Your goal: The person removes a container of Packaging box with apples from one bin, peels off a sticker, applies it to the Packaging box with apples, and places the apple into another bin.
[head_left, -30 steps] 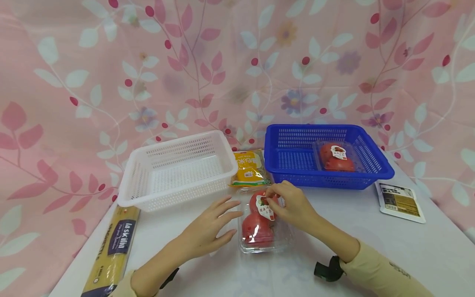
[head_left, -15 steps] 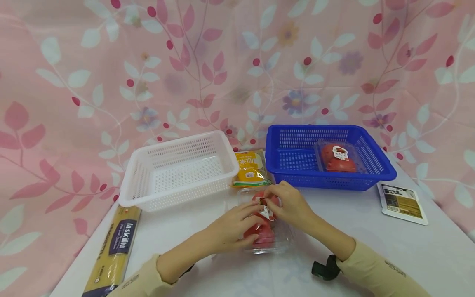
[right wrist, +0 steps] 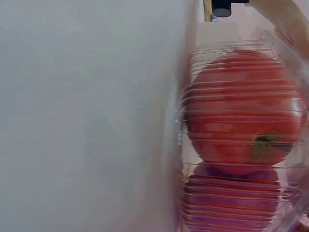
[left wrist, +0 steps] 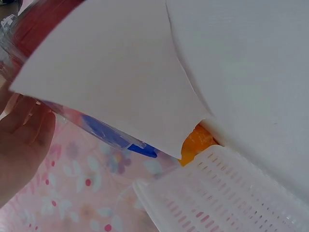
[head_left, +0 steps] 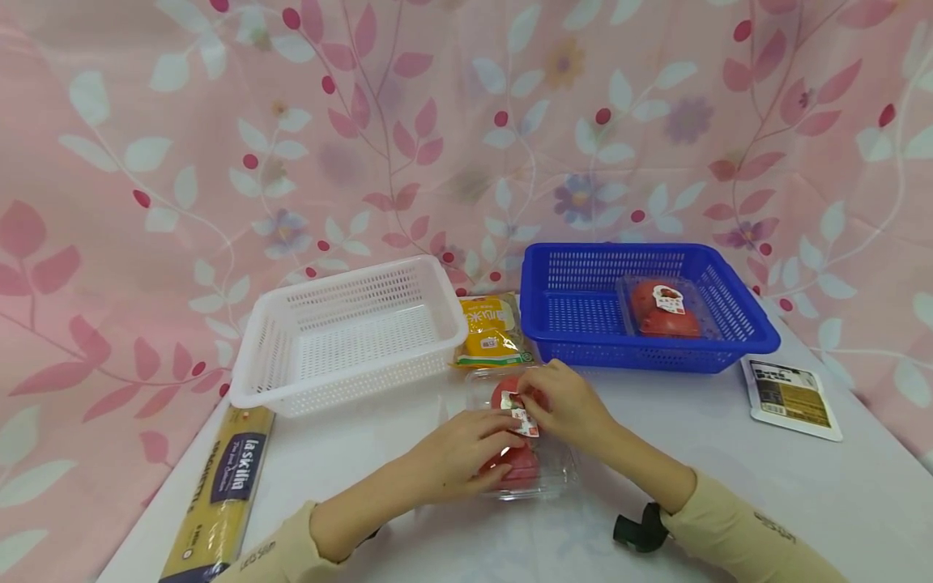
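A clear plastic box [head_left: 557, 478] with red tomatoes [right wrist: 241, 106] inside stands at the front middle of the table. On its lid is a white printed label [head_left: 523, 423]. My right hand [head_left: 564, 401] is at the label's upper end, its thumb and fingertips pinched together there. From the left, my left hand [head_left: 466, 453] rests over the box with relaxed fingers, fingertips at the label's lower part. In the left wrist view, a white sheet [left wrist: 111, 72] hides much of the box. The right wrist view shows the tomatoes through the ribbed plastic wall; the right fingers are hidden there.
A white basket [head_left: 357, 380] stands back left, and a blue basket [head_left: 641, 356] holding another tomato box [head_left: 666, 308] back right. A yellow food bag [head_left: 488, 332] lies between them. A spaghetti pack [head_left: 222, 494] lies far left, a flat pouch [head_left: 790, 397] far right.
My left hand has moved right from beside the box onto its lid and the label's lower part. My right hand has stayed at the label's upper end.
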